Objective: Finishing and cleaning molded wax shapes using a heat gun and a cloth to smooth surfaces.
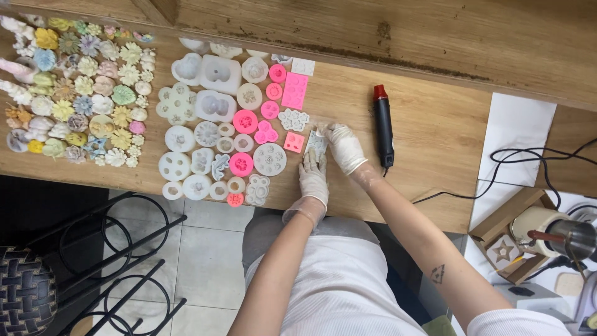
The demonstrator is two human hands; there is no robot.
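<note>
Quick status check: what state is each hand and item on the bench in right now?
left hand: gloved, flat on the small clear mould
right hand: gloved, gripping the mould's far edge
small clear mould: on the bench between both hands; contents cannot be told
heat gun: lying on the bench, untouched, cord attached
silicone moulds: white and pink, laid out flat
cast flowers: pastel, out of moulds, grouped at the far left
metal pot: standing at the right, contents hidden

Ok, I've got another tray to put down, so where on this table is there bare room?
Bare wood lies right of the heat gun, up to the white sheet, and along the far edge behind it. The left is crowded: coloured flower casts, then white and pink moulds. Both gloved hands, left hand and right hand, press a small mould.
</note>
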